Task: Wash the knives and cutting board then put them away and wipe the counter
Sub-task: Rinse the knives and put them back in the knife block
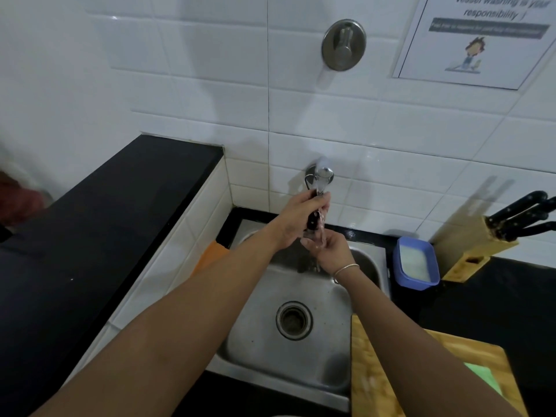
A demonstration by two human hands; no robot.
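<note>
1. Centre of frame, over the far end of the steel sink [301, 371]: both hands meet under the wall tap [323, 176], water running down between them.
2. Left hand [296, 219], just below the tap: fingers closed around the black handle of a knife [313, 222], handle uppermost. The blade itself is blurred by water and mostly hidden; cannot tell its angle.
3. Right hand [328, 251], just beneath the left: fingers curled in against the lower part of the knife in the stream; whether it actually grips the blade cannot be told. Thin bangle [346, 269] on that wrist.
4. Lower right of frame: wooden cutting board [370, 380] lying on the black counter [511, 311], its left edge beside the sink rim, partly covered by the right forearm. A green patch [481, 377] shows on it.
5. Right edge, mid-height: wooden knife block [475, 245] tilted against the tiles, three black handles [523, 218] sticking out.
6. Between block and sink: blue tub [416, 263] with pale contents.
7. Left of the sink's far corner: orange cloth [210, 254], partly behind the left forearm.
8. Upper right: printed notice [481, 40] on the white tiles.
</note>
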